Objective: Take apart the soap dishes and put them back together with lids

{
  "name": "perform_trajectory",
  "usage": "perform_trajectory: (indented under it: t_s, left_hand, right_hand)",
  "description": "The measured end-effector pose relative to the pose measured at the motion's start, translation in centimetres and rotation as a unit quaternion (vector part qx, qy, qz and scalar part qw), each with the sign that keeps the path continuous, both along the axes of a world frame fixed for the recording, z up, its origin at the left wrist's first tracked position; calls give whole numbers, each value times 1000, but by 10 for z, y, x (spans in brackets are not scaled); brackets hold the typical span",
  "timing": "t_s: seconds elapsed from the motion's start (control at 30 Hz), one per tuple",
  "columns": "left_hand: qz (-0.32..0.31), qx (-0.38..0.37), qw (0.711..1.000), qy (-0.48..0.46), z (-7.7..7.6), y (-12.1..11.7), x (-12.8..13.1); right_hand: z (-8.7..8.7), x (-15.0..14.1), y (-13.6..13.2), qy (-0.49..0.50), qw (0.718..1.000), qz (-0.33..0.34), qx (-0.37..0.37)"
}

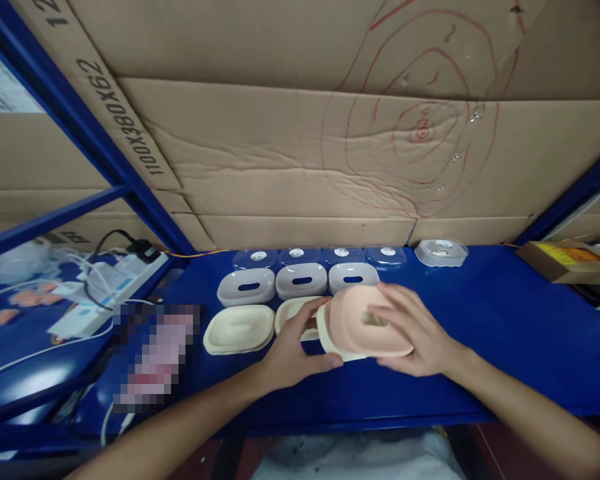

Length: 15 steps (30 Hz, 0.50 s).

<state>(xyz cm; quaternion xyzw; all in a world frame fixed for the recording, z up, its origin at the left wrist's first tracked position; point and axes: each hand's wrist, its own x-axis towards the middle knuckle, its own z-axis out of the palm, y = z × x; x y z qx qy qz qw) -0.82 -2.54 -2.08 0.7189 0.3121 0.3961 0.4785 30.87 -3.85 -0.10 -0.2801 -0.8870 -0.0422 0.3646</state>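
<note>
A pink cover, rounded-oblong, smooth and matt, with a slot in its top, is held tilted above the blue tabletop. Beneath it, a cream tray shows along the left and lower edges. The left hand is partly open, thumb and fingers grasping the tray's left end; the right hand curls around the cover, fingers spread beside the slot.

Beyond the left hand lie two shallow cream trays, one partly hidden. Behind them stand three pale, slotted covers of glossy finish, then a row of four transparent lids bearing round white labels, print too small to read. Another clear piece, also labelled, sits farther right.

The creased cardboard backing reads "1100X380X62" and, higher, "12"; red hand-drawn rings surround illegible marks. Right: an open-topped carton with a yellow label. Left: a white power strip.
</note>
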Motion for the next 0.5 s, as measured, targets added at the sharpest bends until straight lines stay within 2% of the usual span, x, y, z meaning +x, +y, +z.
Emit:
perform_trajectory:
  t_s: [0.13,0.2,0.3,0.37,0.5]
  left_hand:
    - [-16,-3,1000,9,1,-3,-3]
    - [-36,8,999,13,0,-4,-4]
    - [-65,29,997,21,-1,-6,-4]
    - [-84,45,995,36,-1,-6,-4]
    - [-120,58,988,73,-1,-5,-4]
  right_hand:
    - [25,38,17,74,989,-122,-33]
    - [31,64,29,36,983,-162,-75]
    - [23,100,47,-60,969,-193,-138]
    - [12,116,55,-81,963,-206,-155]
    - [-5,123,60,-96,962,-170,-190]
